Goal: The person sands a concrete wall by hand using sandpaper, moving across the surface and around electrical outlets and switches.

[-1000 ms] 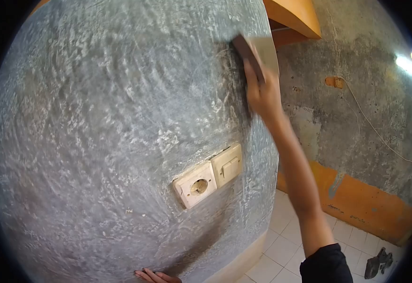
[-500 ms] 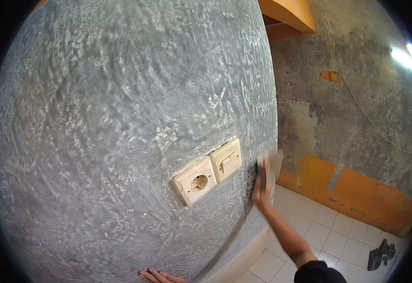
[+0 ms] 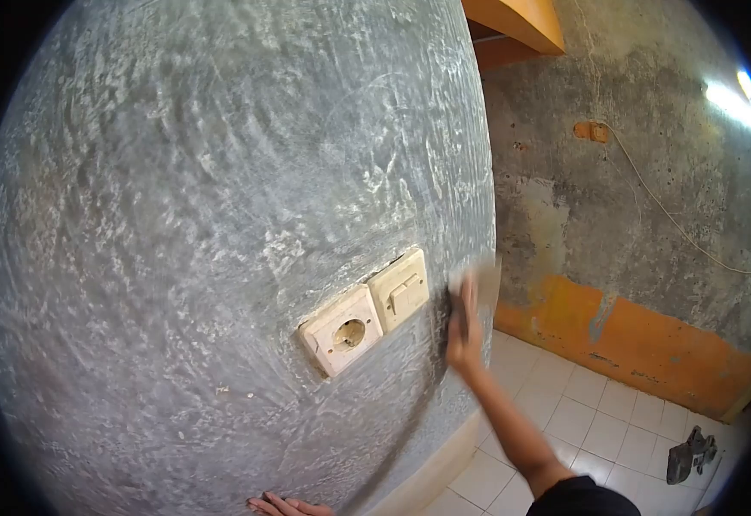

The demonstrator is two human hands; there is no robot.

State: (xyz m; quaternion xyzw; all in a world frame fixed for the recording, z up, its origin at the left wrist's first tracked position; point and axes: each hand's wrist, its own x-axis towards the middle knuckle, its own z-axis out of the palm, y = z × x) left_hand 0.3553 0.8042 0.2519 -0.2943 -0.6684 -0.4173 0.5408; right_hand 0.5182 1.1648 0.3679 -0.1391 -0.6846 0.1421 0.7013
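My right hand [image 3: 465, 337] is wrapped round a wide-bladed scraper [image 3: 484, 282], held against the grey wall [image 3: 220, 172] near its right-hand edge. Motion blurs the blade, and part of the handle is hidden by my fingers. Just left of this hand, a cream light switch [image 3: 398, 291] is fixed beside a matching power socket [image 3: 341, 332]. At the bottom of the view, the fingers of my left hand [image 3: 288, 506] lie stretched out on the wall; the rest of that hand is cut off.
Past the wall's edge, white floor tiles [image 3: 569, 421] meet a back wall with an orange lower band [image 3: 633, 340]. A thin cable [image 3: 650, 193] hangs there. A dark object [image 3: 692, 456] lies on the floor at right. An orange ledge [image 3: 521, 21] juts out above.
The whole view has shifted slightly, so the wall, socket and switch appear further left. My right hand and the scraper have moved slightly up beside the switch. My left hand keeps its place.
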